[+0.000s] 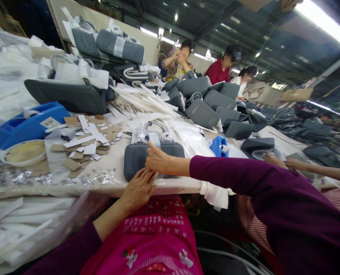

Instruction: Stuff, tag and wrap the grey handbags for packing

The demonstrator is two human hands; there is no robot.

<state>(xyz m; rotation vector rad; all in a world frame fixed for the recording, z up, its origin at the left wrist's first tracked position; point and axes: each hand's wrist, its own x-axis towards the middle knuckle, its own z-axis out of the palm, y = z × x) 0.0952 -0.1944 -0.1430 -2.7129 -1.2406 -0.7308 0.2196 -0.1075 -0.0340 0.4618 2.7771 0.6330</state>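
Note:
A dark grey handbag point(134, 160) lies on the table edge in front of me, its flat base toward me. White wrap covers its handles point(167, 135), and a translucent strip point(154, 139) crosses its middle. My right hand point(157, 160) rests on the middle of the base with its fingers curled in; anything inside them is hidden. Just below, my left hand point(140, 189) has its fingers stretched out, the tips at the bag's lower edge and touching the right hand.
Cardboard and white paper pieces point(91, 139) lie left of the bag, near a blue tape dispenser point(35, 122). Another blue dispenser point(219, 146) stands to the right. Grey bags point(201, 112) are heaped behind. A co-worker's hands point(296, 164) are at the right; several people work farther back.

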